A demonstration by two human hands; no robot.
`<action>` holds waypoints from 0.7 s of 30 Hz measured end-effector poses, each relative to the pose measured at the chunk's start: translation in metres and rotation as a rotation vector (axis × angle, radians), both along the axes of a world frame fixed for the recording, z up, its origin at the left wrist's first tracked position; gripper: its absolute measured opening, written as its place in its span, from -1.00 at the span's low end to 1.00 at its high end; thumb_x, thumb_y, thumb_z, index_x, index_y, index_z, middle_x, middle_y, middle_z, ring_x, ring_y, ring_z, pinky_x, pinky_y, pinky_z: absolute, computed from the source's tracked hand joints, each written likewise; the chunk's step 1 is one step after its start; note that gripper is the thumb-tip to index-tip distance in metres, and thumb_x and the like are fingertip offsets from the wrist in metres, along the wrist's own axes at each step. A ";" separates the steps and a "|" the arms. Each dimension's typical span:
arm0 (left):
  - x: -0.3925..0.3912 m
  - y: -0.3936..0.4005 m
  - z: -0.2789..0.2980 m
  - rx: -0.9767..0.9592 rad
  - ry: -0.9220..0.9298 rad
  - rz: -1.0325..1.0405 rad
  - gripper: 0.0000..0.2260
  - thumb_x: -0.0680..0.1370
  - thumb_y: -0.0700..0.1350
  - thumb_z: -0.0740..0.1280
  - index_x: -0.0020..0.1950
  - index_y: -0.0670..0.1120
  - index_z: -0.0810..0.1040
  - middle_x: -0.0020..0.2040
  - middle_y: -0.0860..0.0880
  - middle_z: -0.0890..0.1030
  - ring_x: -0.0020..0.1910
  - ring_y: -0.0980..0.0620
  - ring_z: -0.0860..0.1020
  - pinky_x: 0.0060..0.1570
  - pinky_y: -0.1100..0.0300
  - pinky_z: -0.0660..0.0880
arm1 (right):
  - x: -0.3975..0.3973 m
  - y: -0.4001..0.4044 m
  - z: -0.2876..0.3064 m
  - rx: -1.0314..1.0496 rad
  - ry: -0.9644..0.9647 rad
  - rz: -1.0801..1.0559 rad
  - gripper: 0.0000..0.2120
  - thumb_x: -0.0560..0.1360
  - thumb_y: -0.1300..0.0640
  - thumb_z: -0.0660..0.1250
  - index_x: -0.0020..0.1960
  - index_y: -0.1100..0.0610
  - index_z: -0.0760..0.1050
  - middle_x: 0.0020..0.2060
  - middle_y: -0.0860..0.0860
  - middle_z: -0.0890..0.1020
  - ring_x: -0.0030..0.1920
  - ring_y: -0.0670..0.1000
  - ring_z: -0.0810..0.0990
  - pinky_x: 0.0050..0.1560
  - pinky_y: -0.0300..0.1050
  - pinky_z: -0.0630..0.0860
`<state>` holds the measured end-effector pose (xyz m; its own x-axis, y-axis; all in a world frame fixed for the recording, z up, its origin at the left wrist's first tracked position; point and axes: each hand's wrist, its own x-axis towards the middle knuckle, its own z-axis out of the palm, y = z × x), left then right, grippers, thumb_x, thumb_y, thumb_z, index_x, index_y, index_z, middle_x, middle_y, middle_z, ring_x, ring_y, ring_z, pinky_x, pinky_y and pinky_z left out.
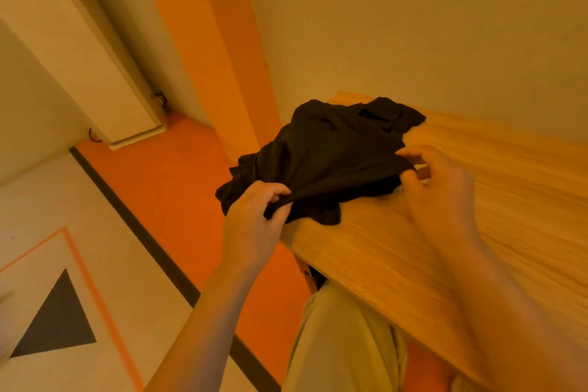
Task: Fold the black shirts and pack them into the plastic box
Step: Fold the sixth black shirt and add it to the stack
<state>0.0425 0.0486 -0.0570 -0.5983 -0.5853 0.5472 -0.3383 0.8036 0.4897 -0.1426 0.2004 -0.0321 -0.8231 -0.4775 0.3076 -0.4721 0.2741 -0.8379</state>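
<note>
Here, in the head view, a black shirt (331,156) lies bunched and wrinkled at the left corner of the wooden bench (477,232), one part drooping over the bench's edge. The left hand (251,223) pinches a gathered fold near the edge, fingers (273,191) curled round the cloth. The right hand (442,188) grips the shirt's right side, fingertips tucked into the fabric. Collar and sleeves are lost in the folds; the whole picture is slightly blurred.

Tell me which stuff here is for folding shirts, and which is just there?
For the job:
black shirt, bunched up
left hand, gripping it
right hand, pinching its edge
wooden table

Just there:
white cabinet
black triangle on the floor
</note>
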 end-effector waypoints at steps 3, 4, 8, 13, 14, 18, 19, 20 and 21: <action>0.015 -0.011 -0.005 -0.013 0.035 0.148 -0.86 0.48 -0.26 0.42 0.01 -0.10 0.62 -0.09 0.03 0.56 -0.12 0.06 0.51 -0.18 0.23 0.43 | -0.005 0.005 0.003 -0.041 -0.017 -0.015 -0.72 0.51 0.29 0.32 0.12 -0.03 0.54 -0.11 -0.12 0.54 -0.20 -0.06 0.58 -0.17 -0.23 0.54; 0.020 -0.016 -0.006 -0.026 0.023 0.189 -0.84 0.47 -0.28 0.43 0.02 -0.11 0.62 -0.07 0.00 0.57 -0.12 0.02 0.52 -0.18 0.21 0.42 | -0.007 0.006 0.003 -0.050 -0.053 -0.003 -0.74 0.51 0.28 0.33 0.08 -0.05 0.54 -0.17 -0.12 0.56 -0.25 -0.06 0.59 -0.19 -0.25 0.55; 0.037 -0.035 -0.010 0.087 -0.037 0.348 -0.79 0.50 -0.30 0.39 0.10 -0.12 0.59 0.03 -0.06 0.58 -0.08 -0.02 0.53 -0.23 0.18 0.40 | -0.008 0.008 0.004 -0.087 -0.279 0.100 -0.83 0.52 0.24 0.34 0.07 0.06 0.58 -0.33 0.05 0.65 -0.43 -0.07 0.62 -0.38 -0.31 0.57; 0.034 -0.028 -0.003 0.384 0.129 0.418 -0.81 0.59 -0.26 0.24 0.14 -0.09 0.57 -0.09 -0.01 0.57 -0.21 0.16 0.49 -0.36 0.25 0.35 | -0.003 0.007 0.009 -0.219 -0.441 0.257 -0.78 0.52 0.32 0.30 -0.01 0.02 0.59 -0.05 -0.01 0.66 -0.13 -0.11 0.68 -0.20 -0.29 0.61; 0.032 -0.024 0.000 0.398 0.168 0.414 -0.80 0.60 -0.27 0.22 0.12 -0.10 0.57 -0.12 -0.01 0.57 -0.21 0.12 0.50 -0.38 0.22 0.34 | -0.003 0.007 0.010 -0.234 -0.452 0.273 -0.76 0.52 0.33 0.29 -0.02 0.01 0.59 -0.02 -0.03 0.65 -0.10 -0.12 0.68 -0.17 -0.29 0.60; 0.028 -0.011 0.020 0.365 0.462 0.441 -0.75 0.56 -0.32 0.21 0.06 0.00 0.53 -0.20 0.14 0.54 -0.29 0.33 0.49 -0.40 0.40 0.37 | -0.006 0.010 0.009 -0.325 -0.531 0.203 -0.76 0.56 0.24 0.27 -0.02 -0.07 0.60 -0.02 -0.07 0.63 -0.07 -0.11 0.64 -0.03 -0.14 0.61; 0.028 -0.012 0.024 0.371 0.522 0.447 -0.75 0.55 -0.32 0.22 0.05 0.01 0.53 -0.20 0.14 0.53 -0.30 0.32 0.48 -0.38 0.40 0.38 | -0.009 0.011 0.009 -0.370 -0.572 0.156 -0.78 0.57 0.22 0.26 -0.02 -0.07 0.59 -0.03 -0.05 0.63 -0.08 -0.10 0.62 -0.01 -0.09 0.60; 0.029 -0.014 0.027 0.384 0.548 0.459 -0.78 0.56 -0.29 0.23 0.05 0.02 0.53 -0.21 0.13 0.52 -0.30 0.26 0.47 -0.36 0.31 0.39 | -0.012 0.013 0.010 -0.399 -0.599 0.107 -0.80 0.58 0.20 0.24 -0.01 -0.07 0.57 -0.05 -0.05 0.61 -0.08 -0.09 0.61 0.03 -0.03 0.60; 0.031 -0.016 0.029 0.400 0.538 0.478 -0.81 0.57 -0.26 0.25 0.05 0.01 0.53 -0.21 0.10 0.51 -0.30 0.20 0.45 -0.35 0.22 0.38 | -0.014 0.014 0.010 -0.412 -0.607 0.062 -0.80 0.60 0.19 0.23 -0.01 -0.08 0.54 -0.06 -0.06 0.60 -0.07 -0.08 0.61 0.06 0.02 0.59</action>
<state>0.0731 0.0321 -0.0284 0.0491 -0.9222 0.3836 -0.2373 0.3623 0.9013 -0.1567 0.2148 -0.0224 -0.8807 -0.4728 -0.0289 0.1031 -0.1318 -0.9859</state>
